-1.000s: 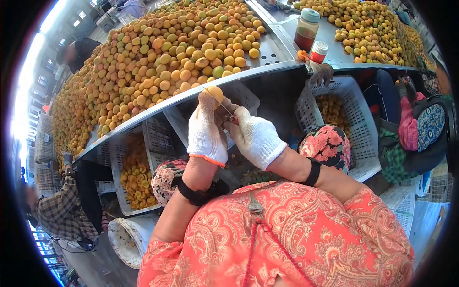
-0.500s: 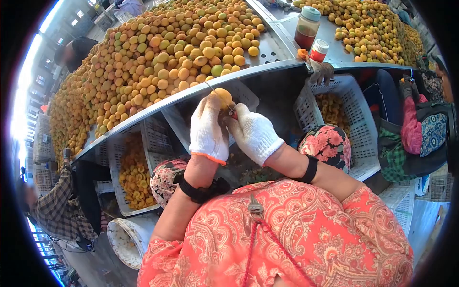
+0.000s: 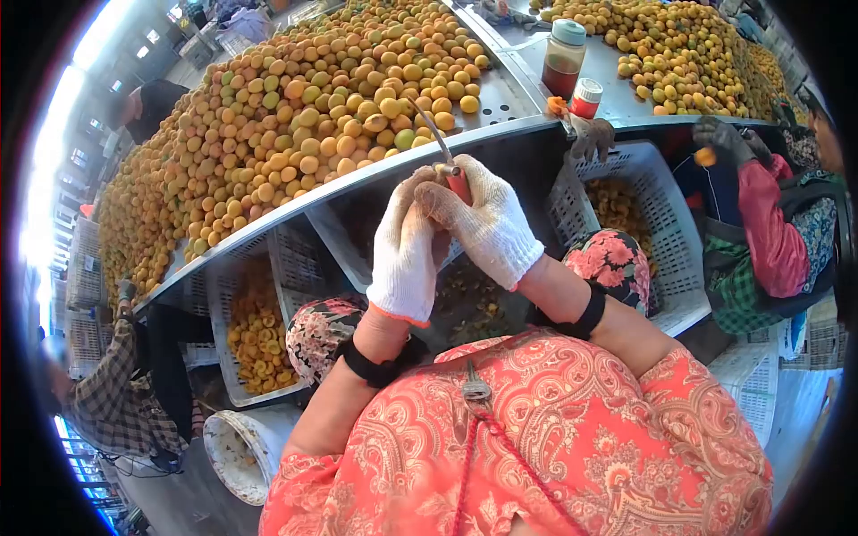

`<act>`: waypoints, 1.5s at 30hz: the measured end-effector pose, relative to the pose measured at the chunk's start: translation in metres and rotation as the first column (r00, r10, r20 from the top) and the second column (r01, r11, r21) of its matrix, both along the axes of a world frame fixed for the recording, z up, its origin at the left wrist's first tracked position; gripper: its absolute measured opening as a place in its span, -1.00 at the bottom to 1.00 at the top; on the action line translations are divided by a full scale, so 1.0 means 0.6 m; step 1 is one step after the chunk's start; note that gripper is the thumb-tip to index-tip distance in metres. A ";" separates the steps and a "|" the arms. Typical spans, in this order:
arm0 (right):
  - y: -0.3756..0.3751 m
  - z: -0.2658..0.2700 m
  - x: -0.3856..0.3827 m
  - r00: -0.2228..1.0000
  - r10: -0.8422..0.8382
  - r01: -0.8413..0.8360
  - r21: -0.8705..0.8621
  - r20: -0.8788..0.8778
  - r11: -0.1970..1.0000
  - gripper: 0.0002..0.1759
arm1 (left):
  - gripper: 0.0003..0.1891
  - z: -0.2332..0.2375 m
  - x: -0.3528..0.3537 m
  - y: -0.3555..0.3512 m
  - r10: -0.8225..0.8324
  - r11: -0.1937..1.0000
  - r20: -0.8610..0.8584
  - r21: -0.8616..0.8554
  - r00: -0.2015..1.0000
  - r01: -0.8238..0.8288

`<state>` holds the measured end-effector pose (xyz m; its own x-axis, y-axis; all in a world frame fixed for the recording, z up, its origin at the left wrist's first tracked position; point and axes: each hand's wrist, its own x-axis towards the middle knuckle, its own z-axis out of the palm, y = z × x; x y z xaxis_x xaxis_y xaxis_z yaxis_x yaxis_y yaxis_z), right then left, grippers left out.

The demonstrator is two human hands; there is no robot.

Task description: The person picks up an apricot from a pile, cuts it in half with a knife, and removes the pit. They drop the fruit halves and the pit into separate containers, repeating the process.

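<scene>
My right hand (image 3: 483,221), in a stained white knit glove, is closed round the red handle of a small knife (image 3: 458,186). Its thin blade points up and to the left, over the edge of the metal table. Pressed against it is my left hand (image 3: 402,255), gloved too, with its fingers curled. Whatever the left fingers may hold is hidden. Beyond both hands, a large heap of apricots (image 3: 331,112) covers the table (image 3: 502,87).
Crates of cut apricots stand below at left (image 3: 234,393) and right (image 3: 684,232). A jar (image 3: 563,58), a red-and-white bottle (image 3: 586,98) and a dark glove (image 3: 592,138) are at the table edge. Co-workers sit on both sides; a bucket (image 3: 237,451) stands at lower left.
The apricot that showed at my left fingertips is out of sight. My hands have come closer together, and the knife blade now stands up clear of them. The right co-worker's hands have moved.
</scene>
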<state>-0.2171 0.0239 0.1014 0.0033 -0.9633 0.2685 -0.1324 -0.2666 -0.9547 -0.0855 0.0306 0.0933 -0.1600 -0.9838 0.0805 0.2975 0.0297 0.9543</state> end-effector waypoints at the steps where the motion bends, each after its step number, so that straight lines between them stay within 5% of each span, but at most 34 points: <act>1: 0.001 -0.001 0.003 0.998 0.020 -0.019 -0.018 0.063 1.000 -0.61 | -0.66 0.008 0.001 0.002 -0.031 0.996 -0.067 0.086 0.997 0.037; 3: 0.010 0.011 0.008 0.998 0.000 -0.003 -0.052 -0.067 0.999 -0.64 | -0.67 0.016 0.003 0.004 -0.050 0.981 -0.140 0.178 0.989 0.075; 4: 0.013 0.015 0.012 0.980 -0.027 0.010 -0.089 -0.195 0.996 -0.66 | -0.69 0.018 0.004 -0.003 0.025 0.929 -0.261 0.362 0.965 0.074; 5: 0.011 0.009 0.014 0.980 -0.027 0.012 -0.079 -0.197 0.997 -0.66 | -0.72 0.021 0.002 -0.007 0.120 0.841 -0.362 0.532 0.924 0.100; 6: 0.004 0.001 0.016 1.000 0.005 -0.006 -0.043 -0.017 0.999 -0.71 | -0.77 0.043 -0.004 -0.005 0.228 0.749 -0.333 0.660 0.915 0.054; 7: 0.000 0.001 0.017 0.986 0.033 -0.031 -0.013 0.164 0.999 -0.75 | -0.74 0.020 0.021 -0.027 -0.013 0.804 -0.552 0.490 0.834 0.337; 8: 0.002 0.009 0.013 0.881 0.060 -0.138 0.135 0.469 0.981 -0.82 | -0.71 -0.002 0.033 -0.033 -0.079 0.833 -0.563 0.416 0.823 0.365; 11: -0.013 -0.004 -0.021 0.847 0.064 -0.151 0.124 0.528 0.981 -0.82 | -0.60 0.005 0.035 -0.037 -0.104 0.877 -0.428 0.386 0.898 0.286; 15: -0.022 -0.013 -0.016 0.896 0.013 -0.046 0.064 0.443 0.997 -0.79 | -0.64 0.025 0.007 -0.021 -0.053 0.849 -0.226 0.502 0.973 0.163; 17: -0.025 -0.017 -0.016 0.967 0.082 -0.085 0.001 0.241 0.996 -0.77 | -0.76 0.007 0.016 -0.023 -0.117 0.881 -0.268 0.417 0.956 0.225; 18: -0.027 -0.020 -0.015 0.985 0.057 -0.049 -0.056 0.163 0.997 -0.78 | -0.80 0.011 0.019 -0.023 -0.165 0.912 -0.135 0.357 0.977 0.203; 19: -0.025 -0.018 -0.015 0.985 0.058 -0.050 -0.057 0.161 0.997 -0.78 | -0.81 0.015 0.020 -0.024 -0.203 0.937 0.004 0.292 0.979 0.193; 24: -0.007 -0.001 -0.013 0.923 0.077 -0.137 0.135 0.376 0.981 -0.81 | -0.80 0.024 0.016 -0.011 -0.148 0.968 0.109 0.222 0.983 0.121; 26: -0.007 -0.002 -0.014 0.947 0.081 -0.124 0.125 0.310 0.984 -0.81 | -0.81 0.030 0.020 -0.010 -0.177 0.978 0.243 0.151 0.954 0.143; 27: -0.008 -0.002 -0.015 0.967 0.085 -0.115 0.111 0.242 0.987 -0.81 | -0.81 0.026 0.026 -0.012 -0.177 0.978 0.242 0.150 0.954 0.144; 29: -0.012 -0.006 -0.014 0.977 0.085 -0.103 0.082 0.198 0.991 -0.81 | -0.76 0.013 0.036 -0.016 -0.277 0.937 -0.036 0.209 0.960 0.279; 31: -0.014 -0.014 -0.011 0.985 0.083 -0.093 0.056 0.154 0.994 -0.81 | -0.74 0.022 0.031 -0.013 -0.260 0.931 -0.031 0.258 0.965 0.259; 33: -0.016 -0.022 -0.005 1.000 -0.003 0.005 -0.200 0.010 0.980 -0.82 | -0.71 0.019 0.028 -0.010 -0.242 0.920 -0.025 0.312 0.970 0.237; 36: -0.007 -0.016 -0.008 1.000 0.027 -0.027 -0.273 -0.003 0.962 -0.83 | -0.70 -0.016 0.030 -0.009 -0.176 0.859 -0.219 0.442 0.960 0.258; 38: -0.011 -0.023 -0.011 0.999 0.047 -0.045 -0.258 0.001 0.965 -0.84 | -0.70 -0.040 0.043 -0.015 -0.240 0.762 -0.527 0.418 0.815 0.495; 42: -0.020 -0.032 -0.015 0.998 0.060 -0.061 -0.252 -0.010 0.966 -0.83 | -0.71 -0.023 0.044 -0.018 -0.362 0.817 -0.409 0.292 0.837 0.496; 44: -0.017 -0.031 -0.016 0.998 0.064 -0.061 -0.247 0.003 0.967 -0.84 | -0.68 0.000 0.032 -0.012 -0.262 0.913 -0.091 0.300 0.961 0.277; 45: -0.015 -0.029 -0.015 0.998 0.066 -0.060 -0.243 0.017 0.968 -0.85 | -0.68 0.008 0.025 -0.008 -0.262 0.915 -0.087 0.296 0.961 0.276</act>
